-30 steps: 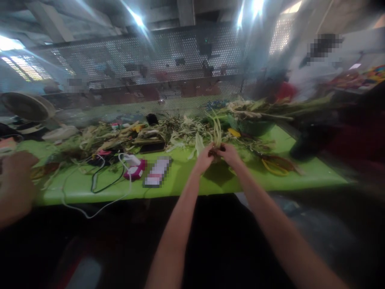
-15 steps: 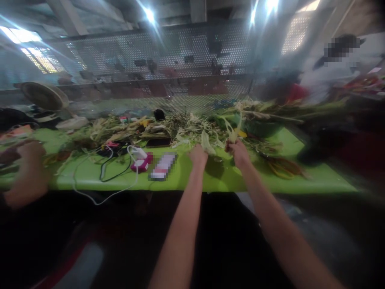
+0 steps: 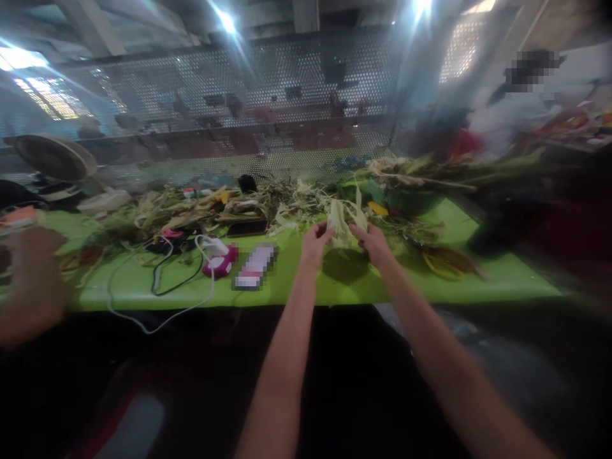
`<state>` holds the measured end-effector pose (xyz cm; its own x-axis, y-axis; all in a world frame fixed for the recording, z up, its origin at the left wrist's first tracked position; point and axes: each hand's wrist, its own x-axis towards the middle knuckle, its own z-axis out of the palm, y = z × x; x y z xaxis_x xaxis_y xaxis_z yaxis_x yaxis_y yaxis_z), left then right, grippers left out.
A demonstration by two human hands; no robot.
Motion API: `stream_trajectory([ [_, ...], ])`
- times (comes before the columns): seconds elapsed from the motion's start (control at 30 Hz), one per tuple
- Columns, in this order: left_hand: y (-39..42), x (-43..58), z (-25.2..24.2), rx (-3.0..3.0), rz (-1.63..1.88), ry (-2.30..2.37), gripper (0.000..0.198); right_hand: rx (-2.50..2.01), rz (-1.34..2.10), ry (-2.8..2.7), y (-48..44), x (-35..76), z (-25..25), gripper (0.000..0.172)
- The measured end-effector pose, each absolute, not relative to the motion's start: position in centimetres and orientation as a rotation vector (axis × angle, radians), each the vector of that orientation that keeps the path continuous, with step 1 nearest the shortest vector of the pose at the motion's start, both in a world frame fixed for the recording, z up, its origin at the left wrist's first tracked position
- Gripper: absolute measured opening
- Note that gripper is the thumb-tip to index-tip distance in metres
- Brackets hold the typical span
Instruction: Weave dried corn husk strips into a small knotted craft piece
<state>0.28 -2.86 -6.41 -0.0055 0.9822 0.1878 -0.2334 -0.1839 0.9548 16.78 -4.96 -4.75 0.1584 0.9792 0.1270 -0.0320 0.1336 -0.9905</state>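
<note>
My left hand [image 3: 314,246] is closed on the edge of a pale corn husk [image 3: 338,224], which stands up above the table. Close beside it, my right hand [image 3: 375,242] pinches a narrower, light green husk strip [image 3: 359,215] that points upward. The two husks nearly meet between my hands, and I cannot tell whether they touch. Behind my fingers lies a loose heap of dry husks and shreds [image 3: 299,205]. Both hands are over the front part of the green table [image 3: 287,287].
Left of my hands lie a phone [image 3: 255,266], a purple power socket [image 3: 220,262] with cables, and a dark phone [image 3: 246,228]. A green basin [image 3: 404,197] under long leaves and yellow bands [image 3: 444,262] are to the right. Another person's arm [image 3: 36,274] rests far left.
My right hand has moved left, towards my left hand. The husk at my left hand has come up off the table and now stands more upright. The view has shifted slightly.
</note>
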Motion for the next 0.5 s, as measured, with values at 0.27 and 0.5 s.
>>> stream_trajectory([
  [0.27, -3.53, 0.42, -6.39, 1.171, 1.315, 0.886, 0.032, -1.118, 0.981, -1.144, -4.88, 16.64, -4.91, 0.033],
  [0.5, -2.94, 0.88, -6.92, 1.256, 1.238, 0.948, 0.035, -1.079, 0.936, -1.175, -5.01, 16.42, -4.7, 0.031],
])
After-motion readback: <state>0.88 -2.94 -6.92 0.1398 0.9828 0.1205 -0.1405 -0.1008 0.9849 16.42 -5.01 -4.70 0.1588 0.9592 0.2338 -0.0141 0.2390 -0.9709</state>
